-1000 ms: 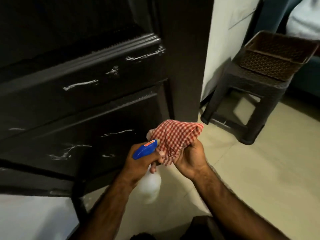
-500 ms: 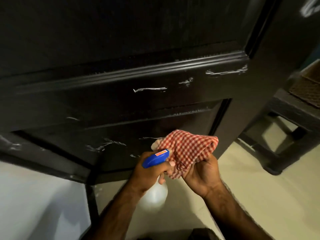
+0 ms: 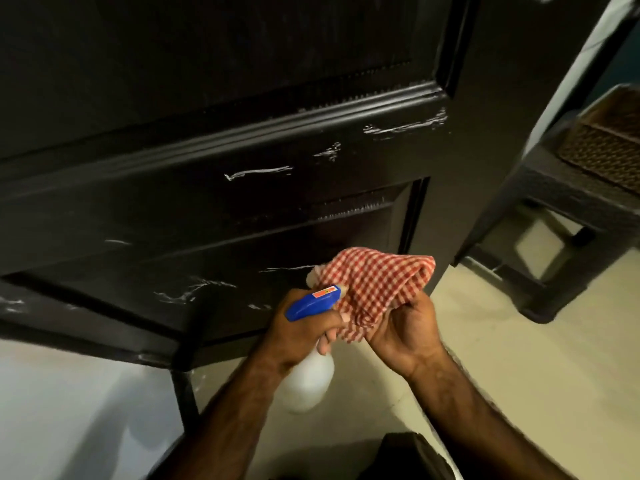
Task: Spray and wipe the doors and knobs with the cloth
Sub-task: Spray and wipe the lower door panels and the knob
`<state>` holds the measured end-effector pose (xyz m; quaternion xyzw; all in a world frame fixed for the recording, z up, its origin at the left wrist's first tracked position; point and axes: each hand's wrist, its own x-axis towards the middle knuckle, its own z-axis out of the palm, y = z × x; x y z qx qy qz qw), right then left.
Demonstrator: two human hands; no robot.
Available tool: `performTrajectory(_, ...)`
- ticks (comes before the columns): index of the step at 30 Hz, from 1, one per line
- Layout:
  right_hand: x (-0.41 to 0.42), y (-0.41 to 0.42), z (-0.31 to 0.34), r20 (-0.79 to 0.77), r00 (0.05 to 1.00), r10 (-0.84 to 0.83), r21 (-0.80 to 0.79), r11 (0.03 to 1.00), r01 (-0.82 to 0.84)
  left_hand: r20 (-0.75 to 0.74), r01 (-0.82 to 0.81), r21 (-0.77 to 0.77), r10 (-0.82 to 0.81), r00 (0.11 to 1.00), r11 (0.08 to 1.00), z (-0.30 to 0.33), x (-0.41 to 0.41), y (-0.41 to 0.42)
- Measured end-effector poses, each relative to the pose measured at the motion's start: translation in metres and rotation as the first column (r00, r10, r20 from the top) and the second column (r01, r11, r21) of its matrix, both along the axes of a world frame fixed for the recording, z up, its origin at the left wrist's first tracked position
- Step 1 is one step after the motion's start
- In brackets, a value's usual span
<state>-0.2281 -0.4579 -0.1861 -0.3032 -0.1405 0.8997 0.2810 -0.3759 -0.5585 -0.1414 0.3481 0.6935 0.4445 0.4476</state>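
Two bare hands meet low in the view, in front of a dark, glossy panelled wooden door [image 3: 263,188]. Much of that door is lost in shadow, and its top and left side run out of view, so no knob can be made out. White streaks and smears lie across its middle rail and lower panel, thin and irregular against the smooth finish, and ridged moulding frames the panels. The left hand [image 3: 304,327] is curled around the neck of a white translucent plastic spray bottle with a blue trigger head [image 3: 313,301]; the fingers hide the neck and trigger, and the rounded body hanging below the hand is blurred. The nozzle points at a red-and-white checked woven cloth [image 3: 377,285], bunched into soft folds and gripped from below by the right hand [image 3: 405,330], whose fingers are partly buried in the fabric. Cloth and bottle are held just beside the door's lower right corner; whether the cloth touches it cannot be told. At the right, a dark moulded plastic stool [image 3: 554,216] stands on the pale tiled floor [image 3: 502,358], carrying a brown woven basket [image 3: 609,147] cut off by the edge.
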Motion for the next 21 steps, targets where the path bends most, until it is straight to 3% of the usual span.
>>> performTrajectory(2,0.002,-0.015,-0.003,-0.009,1.000,0.004,0.049,0.999,-0.003,0.042,0.027,0.044,-0.029,0.999,0.999,0.006,-0.003,-0.008)
performTrajectory(5,-0.008,-0.034,-0.002,0.174,0.980,0.102,0.125,0.984,-0.125,0.093,0.079,0.082,-0.087,0.992,0.993,0.019,-0.009,-0.020)
performTrajectory(9,-0.020,-0.044,-0.003,0.255,0.945,0.204,0.200,0.945,-0.258,0.075,0.074,0.039,-0.077,0.994,0.996,0.016,-0.011,-0.024)
performTrajectory(16,-0.026,-0.040,-0.002,0.232,0.939,0.254,0.182,0.937,-0.299,0.078,-0.127,0.003,0.126,0.989,0.992,0.019,-0.039,-0.031)
performTrajectory(21,-0.016,-0.039,0.010,0.032,0.985,0.168,0.145,0.975,-0.171,0.032,-0.086,-0.028,0.087,0.996,0.996,0.003,-0.041,-0.042)
